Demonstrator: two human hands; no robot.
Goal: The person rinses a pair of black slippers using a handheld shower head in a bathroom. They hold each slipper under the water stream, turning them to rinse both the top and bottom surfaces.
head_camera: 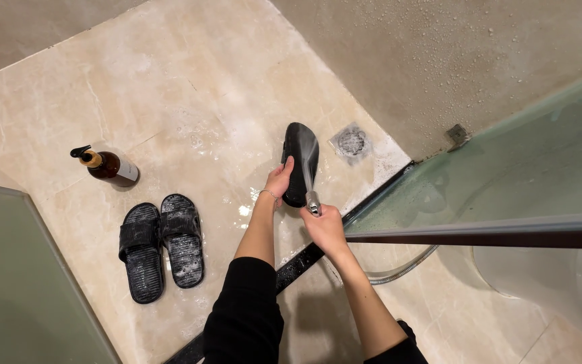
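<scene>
While hands (304, 205) rinse, slippers (162, 246) lie beside bottle (108, 166).

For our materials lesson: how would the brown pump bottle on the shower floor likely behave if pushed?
The brown pump bottle lies on its side, so it would probably roll. The wet marble floor suggests it may also slide and feel slippery. If glass, which is unclear, it could break.

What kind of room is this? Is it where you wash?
Most likely a bathroom shower stall. The wet stone floor has a drain, glass panels close it in, and the right hand sprays water from a hose nozzle onto a black shoe held by the left hand.
</scene>
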